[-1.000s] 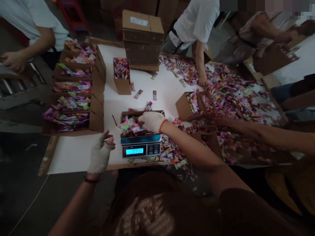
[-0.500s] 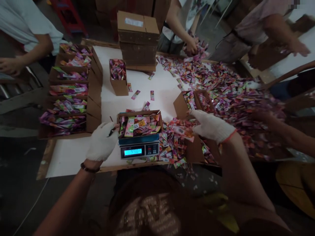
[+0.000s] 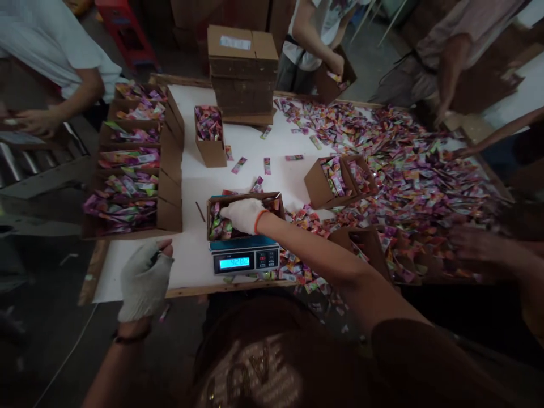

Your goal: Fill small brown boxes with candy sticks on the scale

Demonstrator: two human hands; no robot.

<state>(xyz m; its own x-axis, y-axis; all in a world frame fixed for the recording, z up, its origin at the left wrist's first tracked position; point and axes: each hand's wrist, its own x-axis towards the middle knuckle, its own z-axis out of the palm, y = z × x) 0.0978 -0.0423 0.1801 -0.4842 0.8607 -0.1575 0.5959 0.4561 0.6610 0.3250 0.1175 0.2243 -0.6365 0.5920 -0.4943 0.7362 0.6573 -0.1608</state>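
My right hand (image 3: pixel 244 215), in a white glove, reaches into the cardboard box (image 3: pixel 209 221) of candy packets on the digital scale (image 3: pixel 246 260). Its fingers are down among the packets, so what they hold is hidden. The scale's blue display is lit. My left hand (image 3: pixel 145 277), gloved with bare fingertips, hangs at the table's front edge, left of the scale, its fingers curled together. Whether something small is between them cannot be made out. Loose packets (image 3: pixel 297 263) lie right of the scale.
Filled boxes (image 3: pixel 170 192) stand in a row at the left. Behind the scale are a narrow filled box (image 3: pixel 211 150) and stacked cartons (image 3: pixel 242 73). Right, more boxes (image 3: pixel 318 184) border a big packet heap (image 3: pixel 425 175). Several people stand around the table.
My right hand has moved left from the packets beside the scale into the box on it. My left hand has left the box's side and moved left and down. The display reading has changed.
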